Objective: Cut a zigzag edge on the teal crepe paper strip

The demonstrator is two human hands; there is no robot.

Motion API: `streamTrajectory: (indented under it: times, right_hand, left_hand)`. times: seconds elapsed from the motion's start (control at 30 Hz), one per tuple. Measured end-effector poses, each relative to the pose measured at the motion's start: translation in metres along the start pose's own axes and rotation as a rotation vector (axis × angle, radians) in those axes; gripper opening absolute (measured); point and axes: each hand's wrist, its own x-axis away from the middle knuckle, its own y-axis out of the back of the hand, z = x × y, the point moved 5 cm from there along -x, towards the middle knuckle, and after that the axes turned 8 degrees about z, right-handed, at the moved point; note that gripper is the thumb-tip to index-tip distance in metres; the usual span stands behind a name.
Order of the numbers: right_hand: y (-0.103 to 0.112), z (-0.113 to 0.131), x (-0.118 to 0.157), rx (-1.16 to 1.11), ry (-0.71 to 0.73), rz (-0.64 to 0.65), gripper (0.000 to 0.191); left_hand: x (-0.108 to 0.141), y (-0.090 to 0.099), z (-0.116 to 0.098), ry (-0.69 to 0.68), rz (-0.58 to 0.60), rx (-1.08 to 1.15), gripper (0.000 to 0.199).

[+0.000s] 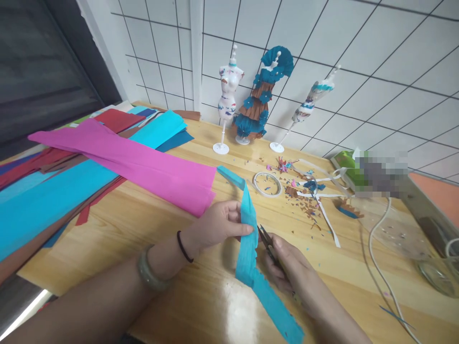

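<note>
My left hand (225, 222) pinches a long turquoise crepe paper strip (248, 248) between thumb and fingers, above the wooden table. The strip's right edge is cut into small notches, and its lower end hangs toward the front of the table. In my right hand (292, 263) is a pair of scissors (268, 242), its blades slightly apart and pointing at the notched edge near my left thumb. Its handles are mostly hidden by my fingers. The strip's far end lies near a pink crepe paper sheet (161, 172).
Layered crepe sheets, including a blue one (64, 191), cover the left side. Behind stand a bare mannequin (228, 91), a mannequin in a blue-brown paper dress (263, 98) and a tilted one (311, 102). A tape roll (267, 184), paper scraps (308, 205) and a white cable (375, 258) lie right.
</note>
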Motion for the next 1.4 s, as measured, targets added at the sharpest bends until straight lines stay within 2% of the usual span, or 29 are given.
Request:
streamTrajectory:
  times: [0.17, 0.43, 0.7, 0.87, 1.1, 1.4]
  right_hand:
    - [0.0021, -0.0037, 0.0008, 0.003, -0.034, 0.042, 0.044]
    - [0.0007, -0.0027, 0.0010, 0.043, -0.009, 0.059, 0.041]
    - [-0.0067, -0.0024, -0.0009, 0.046, -0.015, 0.066, 0.040]
    - [-0.0066, -0.0042, -0.0027, 0.068, 0.022, 0.028, 0.040]
    - [-0.0036, -0.0081, -0.0049, 0.032, -0.002, 0.037, 0.041]
    - [-0.0016, -0.0108, -0.0055, -0.001, -0.024, -0.022, 0.044]
  left_hand:
    - [-0.0008, -0.0010, -0.0045, -0.075, 0.045, -0.035, 0.037]
    - [-0.0009, 0.0026, -0.0070, -0.071, -0.060, -0.124, 0.056]
    - [-0.0013, 0.0035, -0.0053, -0.116, -0.149, -0.218, 0.052]
    - [-0.0002, 0.0019, -0.0048, -0.099, -0.163, -0.194, 0.053]
    - [0.0000, 0.0028, -0.0042, -0.096, -0.171, -0.150, 0.058]
    - [0.0006, 0.0066, -0.0018, -0.056, -0.225, -0.112, 0.059]
